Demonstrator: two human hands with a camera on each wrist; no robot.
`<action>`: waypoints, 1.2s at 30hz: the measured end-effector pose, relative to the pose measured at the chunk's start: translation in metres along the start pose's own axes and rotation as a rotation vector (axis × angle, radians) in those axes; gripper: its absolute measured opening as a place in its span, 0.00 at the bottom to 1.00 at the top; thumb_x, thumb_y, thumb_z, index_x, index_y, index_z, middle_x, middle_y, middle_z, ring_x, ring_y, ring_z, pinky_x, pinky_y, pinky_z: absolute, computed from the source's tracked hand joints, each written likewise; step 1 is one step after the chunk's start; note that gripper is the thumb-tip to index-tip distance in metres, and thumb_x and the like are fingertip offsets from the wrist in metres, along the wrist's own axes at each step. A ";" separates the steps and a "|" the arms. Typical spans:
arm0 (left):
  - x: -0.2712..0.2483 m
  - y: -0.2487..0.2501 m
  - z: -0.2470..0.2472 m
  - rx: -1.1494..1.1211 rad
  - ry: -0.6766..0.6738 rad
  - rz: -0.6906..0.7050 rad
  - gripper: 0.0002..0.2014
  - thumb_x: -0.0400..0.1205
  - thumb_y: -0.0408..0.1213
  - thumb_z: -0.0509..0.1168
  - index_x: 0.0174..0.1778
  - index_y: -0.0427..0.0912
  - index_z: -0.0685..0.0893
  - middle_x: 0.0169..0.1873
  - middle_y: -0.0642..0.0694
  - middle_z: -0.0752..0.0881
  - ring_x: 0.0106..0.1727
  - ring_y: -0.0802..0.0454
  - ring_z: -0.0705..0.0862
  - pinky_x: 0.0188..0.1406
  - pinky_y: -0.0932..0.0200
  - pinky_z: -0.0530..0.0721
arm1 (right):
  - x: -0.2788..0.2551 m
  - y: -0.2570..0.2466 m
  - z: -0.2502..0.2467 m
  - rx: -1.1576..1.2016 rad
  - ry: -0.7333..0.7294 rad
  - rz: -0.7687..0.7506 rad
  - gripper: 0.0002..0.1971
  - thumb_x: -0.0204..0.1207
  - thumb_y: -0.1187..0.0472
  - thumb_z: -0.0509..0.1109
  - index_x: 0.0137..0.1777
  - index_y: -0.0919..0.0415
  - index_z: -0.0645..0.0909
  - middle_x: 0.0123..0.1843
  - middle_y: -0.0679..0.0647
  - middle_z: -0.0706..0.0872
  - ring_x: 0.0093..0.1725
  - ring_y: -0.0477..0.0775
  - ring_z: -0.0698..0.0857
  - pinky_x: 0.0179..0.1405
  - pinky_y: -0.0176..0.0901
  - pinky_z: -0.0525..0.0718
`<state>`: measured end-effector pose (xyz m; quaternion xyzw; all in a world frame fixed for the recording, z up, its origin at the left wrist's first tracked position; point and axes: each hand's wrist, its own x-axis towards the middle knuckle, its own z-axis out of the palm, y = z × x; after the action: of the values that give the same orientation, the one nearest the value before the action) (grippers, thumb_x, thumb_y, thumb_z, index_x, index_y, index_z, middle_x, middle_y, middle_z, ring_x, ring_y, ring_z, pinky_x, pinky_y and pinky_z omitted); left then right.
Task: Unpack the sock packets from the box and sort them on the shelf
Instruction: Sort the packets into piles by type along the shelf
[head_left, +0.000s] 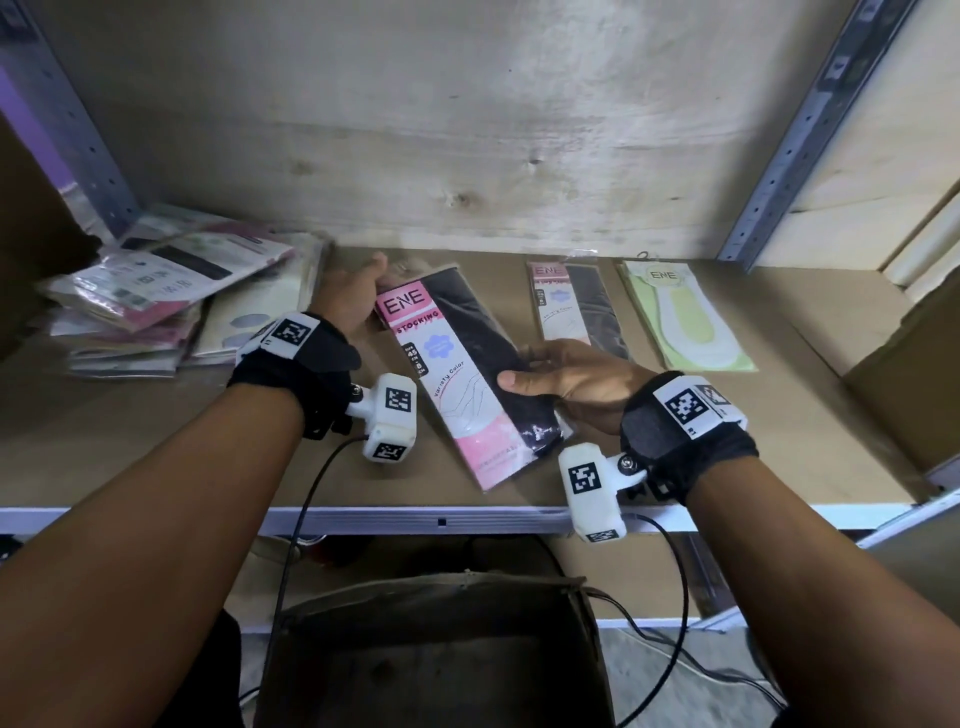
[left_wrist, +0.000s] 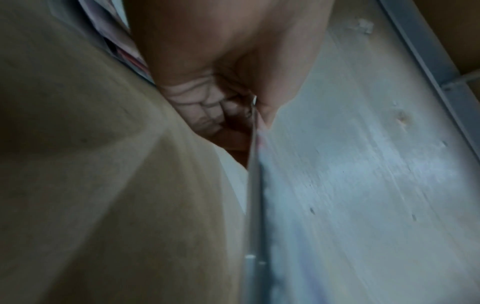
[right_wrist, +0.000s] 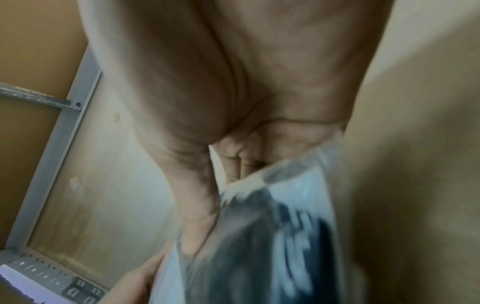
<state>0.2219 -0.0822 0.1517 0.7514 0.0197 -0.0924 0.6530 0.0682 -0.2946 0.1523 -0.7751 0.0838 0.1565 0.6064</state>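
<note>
Both hands hold one packet (head_left: 470, 374) slanted on the shelf (head_left: 810, 415): left hand (head_left: 353, 296) grips its top end, right hand (head_left: 571, 379) pinches its side, apparently. Pile (head_left: 171, 296) lies left; box (head_left: 431, 654) below.

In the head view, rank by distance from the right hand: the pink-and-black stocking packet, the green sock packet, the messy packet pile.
1. Pink-and-black stocking packet: gripped by the right hand.
2. Green sock packet: lying flat, back right.
3. Messy packet pile: far left of the shelf.
</note>
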 end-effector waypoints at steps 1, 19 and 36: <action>0.000 -0.001 -0.001 -0.075 -0.013 -0.041 0.15 0.86 0.50 0.63 0.43 0.43 0.85 0.39 0.45 0.90 0.35 0.52 0.91 0.38 0.59 0.91 | 0.001 0.000 -0.002 0.017 0.034 -0.010 0.09 0.76 0.63 0.75 0.55 0.64 0.84 0.61 0.69 0.88 0.60 0.69 0.87 0.69 0.65 0.81; -0.068 -0.017 0.027 0.078 -0.711 -0.088 0.18 0.79 0.42 0.75 0.65 0.46 0.86 0.58 0.45 0.91 0.57 0.48 0.91 0.54 0.56 0.90 | 0.015 -0.003 -0.007 0.221 0.445 -0.136 0.14 0.78 0.62 0.74 0.56 0.75 0.83 0.58 0.70 0.88 0.60 0.70 0.87 0.65 0.65 0.83; -0.077 0.005 0.081 0.066 -0.385 0.124 0.24 0.77 0.21 0.73 0.69 0.25 0.79 0.59 0.27 0.86 0.33 0.50 0.83 0.35 0.66 0.86 | -0.009 0.010 -0.050 0.050 0.534 -0.066 0.31 0.67 0.71 0.81 0.71 0.66 0.78 0.52 0.61 0.88 0.54 0.63 0.88 0.61 0.54 0.84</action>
<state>0.1376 -0.1553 0.1592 0.7408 -0.1550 -0.1946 0.6240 0.0634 -0.3458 0.1573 -0.7760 0.2195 -0.0755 0.5865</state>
